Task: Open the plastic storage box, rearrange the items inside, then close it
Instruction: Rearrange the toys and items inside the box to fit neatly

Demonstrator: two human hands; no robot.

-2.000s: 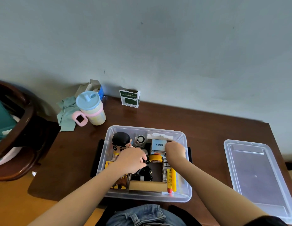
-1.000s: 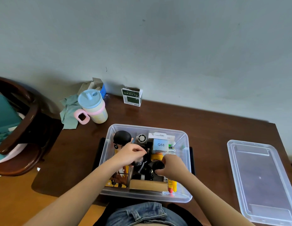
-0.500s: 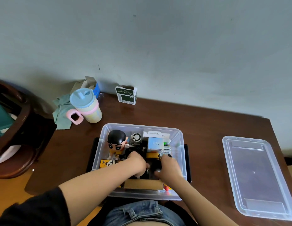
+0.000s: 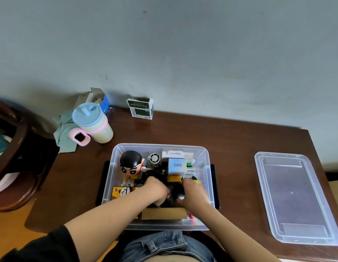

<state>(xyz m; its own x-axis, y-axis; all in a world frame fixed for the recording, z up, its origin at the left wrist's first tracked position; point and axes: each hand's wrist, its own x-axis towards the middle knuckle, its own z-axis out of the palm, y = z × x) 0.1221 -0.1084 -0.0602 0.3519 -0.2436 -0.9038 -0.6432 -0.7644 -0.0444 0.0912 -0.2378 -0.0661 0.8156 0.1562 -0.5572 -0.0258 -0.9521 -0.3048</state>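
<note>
Storage box (image 4: 115,178) open, both hands inside, right hand (image 4: 194,193) gripping black object (image 4: 178,191), left hand (image 4: 155,190) fingers unclear

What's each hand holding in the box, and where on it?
Right hand grips a black round object by its right side. Left hand is curled among dark items; its hold cannot be told.

The clear plastic storage box (image 4: 206,163) stands open on top, reachable from above. Inside it the black-haired cartoon figurine (image 4: 131,165) rises at its far left, the pale blue Q88 carton (image 4: 177,165) at its far middle. Bare brown wooden table (image 4: 234,148) runs right of the box to the clear plastic lid (image 4: 294,197); the blue-lidded cup (image 4: 94,123) stands beyond its left corner.
</note>
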